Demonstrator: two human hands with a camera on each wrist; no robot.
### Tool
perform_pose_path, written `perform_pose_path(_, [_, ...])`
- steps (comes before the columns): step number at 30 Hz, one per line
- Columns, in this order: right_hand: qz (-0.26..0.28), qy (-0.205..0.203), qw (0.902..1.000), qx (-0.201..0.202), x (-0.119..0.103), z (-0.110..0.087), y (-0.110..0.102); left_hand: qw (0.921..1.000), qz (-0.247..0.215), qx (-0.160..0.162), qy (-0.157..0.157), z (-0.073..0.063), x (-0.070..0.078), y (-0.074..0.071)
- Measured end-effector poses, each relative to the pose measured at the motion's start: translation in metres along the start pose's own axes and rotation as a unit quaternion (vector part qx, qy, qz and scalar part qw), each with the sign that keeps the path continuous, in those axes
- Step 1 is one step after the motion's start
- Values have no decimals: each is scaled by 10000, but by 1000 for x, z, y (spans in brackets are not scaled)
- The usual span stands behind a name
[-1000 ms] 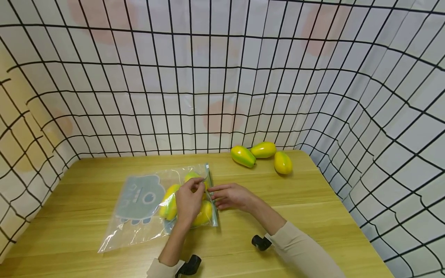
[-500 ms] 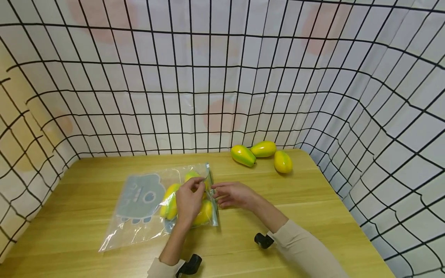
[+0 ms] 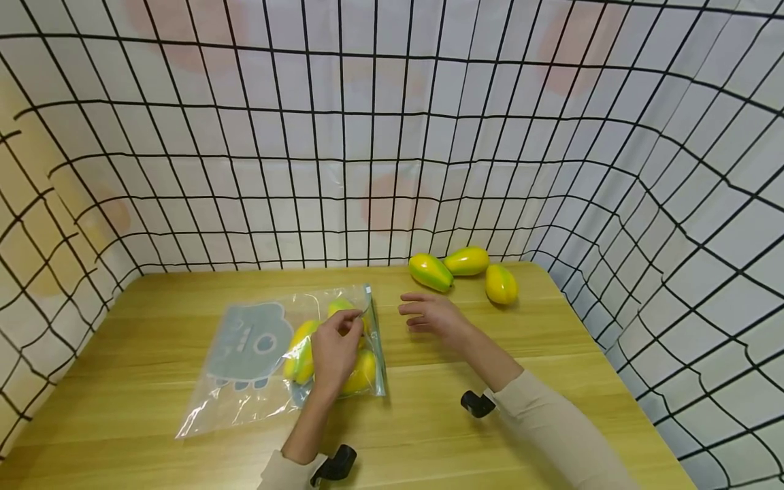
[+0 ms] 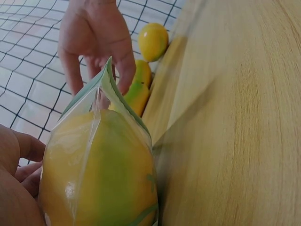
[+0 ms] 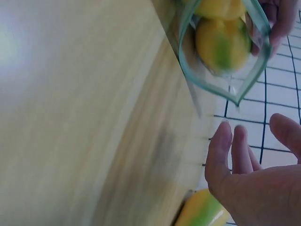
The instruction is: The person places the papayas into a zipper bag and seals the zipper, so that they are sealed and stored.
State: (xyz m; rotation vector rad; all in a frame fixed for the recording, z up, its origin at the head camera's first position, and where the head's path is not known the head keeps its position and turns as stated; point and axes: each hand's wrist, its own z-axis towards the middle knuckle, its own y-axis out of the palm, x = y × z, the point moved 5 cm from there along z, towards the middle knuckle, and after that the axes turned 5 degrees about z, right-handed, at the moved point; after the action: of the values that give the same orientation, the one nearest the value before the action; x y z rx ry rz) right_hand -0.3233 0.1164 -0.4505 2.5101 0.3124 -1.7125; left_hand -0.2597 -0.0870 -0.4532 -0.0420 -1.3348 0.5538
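Observation:
A clear zip bag (image 3: 251, 344) with a blue-grey cartoon print lies on the table, several yellow-green papayas (image 3: 298, 357) inside near its mouth. My left hand (image 3: 333, 350) pinches the bag's upper film near the zip edge with thumb and fingers. In the right wrist view the green-edged bag mouth (image 5: 211, 89) gapes, with papayas (image 5: 223, 44) behind it. My right hand (image 3: 436, 318) is apart from the bag, to its right, fingers extended and holding nothing. Beyond it, three loose papayas (image 3: 431, 272) lie at the table's back edge.
The wooden table (image 3: 465, 442) backs onto a white cloth wall with a black grid (image 3: 294, 163), which also rises at the left and right sides. Black wrist mounts (image 3: 335, 465) sit at both cuffs.
My right hand has drawn away from the bag's mouth, moving right and toward the loose papayas. My left hand keeps its pinch on the bag, almost in the same place.

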Motion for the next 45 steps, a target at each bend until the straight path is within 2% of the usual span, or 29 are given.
perform_pose_path(5, [-10,-238,9991,352,-9,4,-12,10000,-10,-19,-6,0,0,0])
perform_pose_path(13, [-229,-335,9974,597,-18,7,-23,9999,42,-43,-90,-2,1,0])
perform_pose_path(19, [-920,-590,9917,684,-23,10,-32,9998,103,-92,-137,-3,-1,2])
perform_pose_path(25, [-1481,-991,9789,996,-29,14,-39,9998,96,-104,-124,-4,0,2])
perform_pose_path(34, [-2542,-1404,9443,1548,-32,23,-52,9999,83,-110,-70,-3,3,2])
perform_pose_path(38, [-2750,-1424,9345,1752,-30,31,-60,9998,102,-110,-120,-3,3,1])
perform_pose_path(45, [-2921,-1325,9247,2051,-23,37,-69,9999,123,-67,-49,-2,2,0])
